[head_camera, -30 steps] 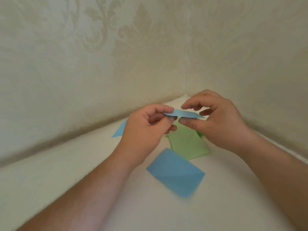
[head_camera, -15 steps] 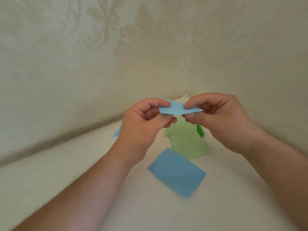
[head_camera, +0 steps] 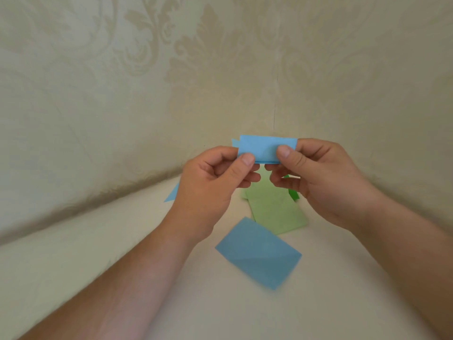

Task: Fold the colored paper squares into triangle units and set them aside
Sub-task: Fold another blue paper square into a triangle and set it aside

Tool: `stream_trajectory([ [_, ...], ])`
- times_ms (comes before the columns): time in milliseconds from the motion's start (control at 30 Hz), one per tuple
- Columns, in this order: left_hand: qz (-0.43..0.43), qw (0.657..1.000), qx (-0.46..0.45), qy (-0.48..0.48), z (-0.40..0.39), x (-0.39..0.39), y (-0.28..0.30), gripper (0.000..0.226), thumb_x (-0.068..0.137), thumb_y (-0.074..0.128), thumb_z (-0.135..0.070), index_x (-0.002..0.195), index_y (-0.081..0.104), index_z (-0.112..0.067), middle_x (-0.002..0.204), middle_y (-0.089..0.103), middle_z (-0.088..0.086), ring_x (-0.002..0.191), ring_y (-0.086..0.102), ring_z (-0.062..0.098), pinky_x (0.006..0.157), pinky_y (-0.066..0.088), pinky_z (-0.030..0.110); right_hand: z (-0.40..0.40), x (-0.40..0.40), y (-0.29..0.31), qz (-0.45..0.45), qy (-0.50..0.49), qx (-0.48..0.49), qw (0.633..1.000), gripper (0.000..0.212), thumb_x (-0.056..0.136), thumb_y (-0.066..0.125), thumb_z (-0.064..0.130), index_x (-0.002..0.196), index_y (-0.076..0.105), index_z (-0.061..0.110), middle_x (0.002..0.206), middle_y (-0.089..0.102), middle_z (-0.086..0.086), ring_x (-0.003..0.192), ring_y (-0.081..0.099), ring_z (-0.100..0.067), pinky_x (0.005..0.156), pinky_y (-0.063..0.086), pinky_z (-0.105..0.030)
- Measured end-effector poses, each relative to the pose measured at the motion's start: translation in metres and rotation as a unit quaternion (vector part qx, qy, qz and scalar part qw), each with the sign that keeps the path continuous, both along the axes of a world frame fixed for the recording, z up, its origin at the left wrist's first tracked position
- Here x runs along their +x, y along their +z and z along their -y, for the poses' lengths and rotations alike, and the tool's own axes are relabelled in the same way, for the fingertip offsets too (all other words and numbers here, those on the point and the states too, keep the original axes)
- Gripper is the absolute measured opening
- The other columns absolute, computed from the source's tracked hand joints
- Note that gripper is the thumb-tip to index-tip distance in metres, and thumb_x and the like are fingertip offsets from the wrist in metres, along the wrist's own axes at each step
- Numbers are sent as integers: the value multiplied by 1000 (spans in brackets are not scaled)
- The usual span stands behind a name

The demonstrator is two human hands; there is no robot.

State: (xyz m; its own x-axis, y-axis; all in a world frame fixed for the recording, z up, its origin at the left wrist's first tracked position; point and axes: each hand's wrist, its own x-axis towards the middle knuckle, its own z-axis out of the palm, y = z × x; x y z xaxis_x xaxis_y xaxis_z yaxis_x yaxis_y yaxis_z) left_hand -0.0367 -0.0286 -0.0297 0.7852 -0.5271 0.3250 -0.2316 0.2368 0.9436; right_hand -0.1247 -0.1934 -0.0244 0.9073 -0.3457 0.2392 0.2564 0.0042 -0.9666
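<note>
Since a second ago you are tilting the blue strip point(head_camera: 267, 148) up from nearly edge-on, so its flat face is now turning toward you, and you are raising it slightly above the table point(head_camera: 98, 253). Across that pale table, running into the wallpapered corner, the spare sheets are lying below your hands: a blue sheet point(head_camera: 257, 252) nearest you, a light green sheet point(head_camera: 277, 212) just behind it and partly overlapped by it, a darker green scrap point(head_camera: 293, 193) peeking out under your right hand, and a blue corner point(head_camera: 172, 193) showing behind your left wrist. Your left hand point(head_camera: 208, 190) is pinching the strip's lower left edge between thumb and curled fingers, while your right hand point(head_camera: 316, 177) is pinching its right end, thumb pressing on the front. Between them the strip is hanging in the air, long and narrow, with a small flap poking out at its upper left. From here, the risk is that the layers may be sliding out of line, as that flap suggests; creasing now would likely be locking in a crooked triangle. Pinching too hard could also be crumpling the thin paper.
</note>
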Motion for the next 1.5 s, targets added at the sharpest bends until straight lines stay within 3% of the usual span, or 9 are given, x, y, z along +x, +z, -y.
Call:
stream_trajectory([
  [100,-9,1000,-6,3,1,1,-2,6,96,66,-11,98,72,-10,85,78,5,76,75,19,73,60,28,-3,0,2,-21,24,55,998,16,79,71,34,79,75,18,88,71,-8,72,62,-21,76,55,-35],
  [267,-22,1000,-17,1,2,1,-1,13,96,66,-3,107,70,-9,94,79,9,77,76,21,75,61,31,-1,2,3,-35,24,106,993,8,73,76,28,69,71,22,82,70,-6,67,61,-19,70,55,-31],
  [500,-10,999,-12,30,2,2,-1,8,93,71,-6,99,69,-11,92,79,10,78,77,21,76,62,33,1,4,2,-30,-30,106,993,23,67,79,22,78,63,10,77,66,-6,64,61,-16,66,56,-26],
  [700,-10,998,11,54,2,3,-3,3,92,73,-11,93,71,-13,88,79,6,78,77,20,75,62,31,-1,5,2,-29,-47,81,995,15,71,81,18,69,66,16,74,65,-6,62,61,-16,65,55,-28],
  [833,-49,998,16,42,3,4,-4,1,95,71,-12,95,70,-11,90,79,8,80,77,21,74,61,30,0,6,0,-22,-64,49,996,34,84,78,6,58,69,25,66,65,-1,60,60,-17,68,53,-31],
  [1033,-70,996,18,47,5,4,-4,5,94,72,-11,89,69,-12,78,76,2,74,74,17,72,61,29,-2,7,-1,-19,-69,49,996,37,84,79,5,56,67,26,64,64,-1,56,58,-17,63,52,-29],
  [1300,-67,995,27,62,6,3,-6,10,95,71,-11,86,66,-10,72,72,2,70,72,14,71,58,29,-5,6,-4,-4,-102,23,994,22,84,79,3,75,63,14,70,61,-13,55,55,-19,56,50,-27],
  [1500,-66,995,31,75,6,3,-6,12,94,73,-13,88,64,-7,75,74,4,66,68,13,71,59,30,-2,7,-9,16,-101,-20,995,25,88,76,4,98,61,22,61,54,0,57,56,-20,63,49,-35],
])
